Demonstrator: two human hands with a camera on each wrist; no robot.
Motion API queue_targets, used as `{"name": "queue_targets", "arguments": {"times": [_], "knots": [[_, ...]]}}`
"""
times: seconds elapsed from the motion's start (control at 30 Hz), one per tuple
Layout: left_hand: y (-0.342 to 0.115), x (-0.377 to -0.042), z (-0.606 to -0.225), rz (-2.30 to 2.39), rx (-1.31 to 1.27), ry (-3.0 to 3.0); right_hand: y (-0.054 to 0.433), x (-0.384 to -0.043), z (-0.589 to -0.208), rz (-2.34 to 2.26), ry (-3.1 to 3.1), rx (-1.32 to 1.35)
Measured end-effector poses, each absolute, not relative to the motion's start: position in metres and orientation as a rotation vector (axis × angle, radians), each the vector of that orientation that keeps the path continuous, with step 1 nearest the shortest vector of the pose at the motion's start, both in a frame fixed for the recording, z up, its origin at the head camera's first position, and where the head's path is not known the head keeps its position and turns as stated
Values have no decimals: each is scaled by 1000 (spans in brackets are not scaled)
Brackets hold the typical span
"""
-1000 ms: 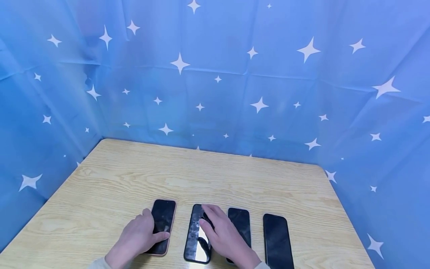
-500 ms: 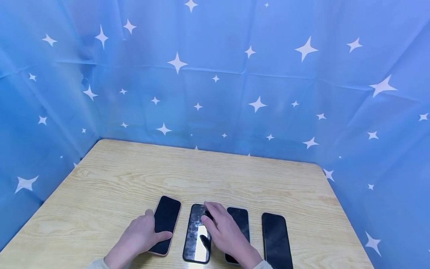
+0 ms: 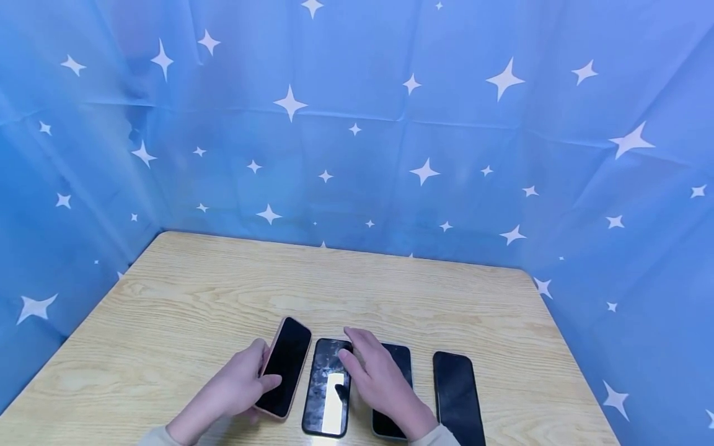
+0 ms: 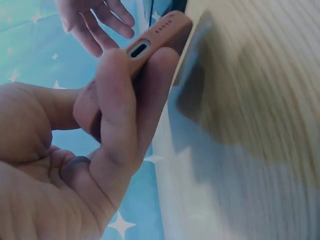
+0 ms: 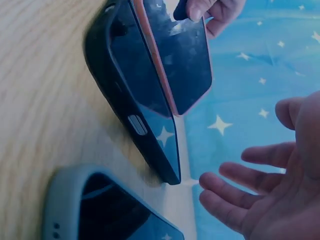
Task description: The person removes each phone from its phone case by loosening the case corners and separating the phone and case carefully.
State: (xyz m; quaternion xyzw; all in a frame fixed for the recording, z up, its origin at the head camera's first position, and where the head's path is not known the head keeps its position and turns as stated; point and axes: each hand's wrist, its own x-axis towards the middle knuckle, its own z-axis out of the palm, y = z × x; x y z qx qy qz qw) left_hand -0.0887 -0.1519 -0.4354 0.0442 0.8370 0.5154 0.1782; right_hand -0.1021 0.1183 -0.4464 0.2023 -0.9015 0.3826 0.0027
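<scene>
My left hand [image 3: 237, 378] grips a smartphone in a pinkish-orange case [image 3: 290, 359], thumb over its dark screen and fingers curled behind. In the left wrist view, the case's bottom edge with its charging port [image 4: 139, 48] stands tilted above the tabletop, a shadow beneath. My right hand [image 3: 379, 378] hovers with loose fingers over the gap between a black-cased smartphone [image 3: 320, 402] and a smartphone in a pale grey-green case [image 3: 400, 359], partly hiding the latter. The right wrist view shows the right hand [image 5: 265, 190] holding nothing, apart from the black-cased phone [image 5: 135, 65].
Another black smartphone [image 3: 458, 390] lies face up at the right end of the row. All rest on a light wood-grain table [image 3: 346, 285]. A blue curtain with white stars [image 3: 357, 173] hangs around its back and sides.
The left hand has tilted up the pinkish-orange-cased phone and moved it right and slightly away, closer to the black-cased phone. The right hand has shifted slightly; the other phones stay put.
</scene>
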Motion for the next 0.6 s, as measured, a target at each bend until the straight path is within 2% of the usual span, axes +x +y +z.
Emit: {"name": "queue_targets", "arguments": {"times": [0.6], "knots": [[-113, -103, -404, 1788, 247, 2164, 129, -130, -433, 1370, -2696, 470]]}}
